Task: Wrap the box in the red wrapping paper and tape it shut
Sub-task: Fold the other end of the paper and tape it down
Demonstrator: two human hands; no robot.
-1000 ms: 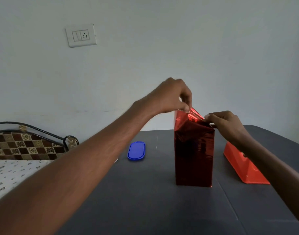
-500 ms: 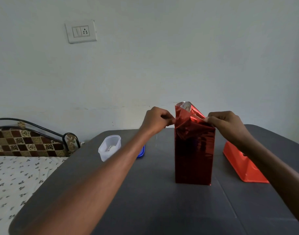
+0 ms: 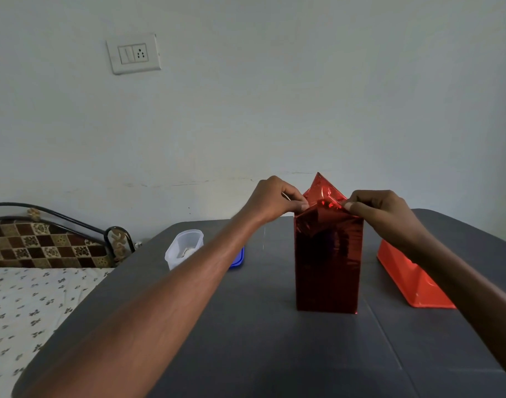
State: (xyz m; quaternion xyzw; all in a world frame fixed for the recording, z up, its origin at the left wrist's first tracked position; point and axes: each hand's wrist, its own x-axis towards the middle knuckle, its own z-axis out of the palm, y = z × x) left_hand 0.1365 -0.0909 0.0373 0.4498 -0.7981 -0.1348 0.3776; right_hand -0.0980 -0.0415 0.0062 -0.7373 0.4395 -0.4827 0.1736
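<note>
Head view: left hand (image 3: 274, 201) and right hand (image 3: 381, 209) each pinch the red wrapping paper (image 3: 322, 206) atop the upright box (image 3: 328, 265), likely creasing end flaps flat for taping.

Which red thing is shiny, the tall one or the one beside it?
The tall wrapped box between both hands; the orange-red plastic piece right of it looks dull.
</note>
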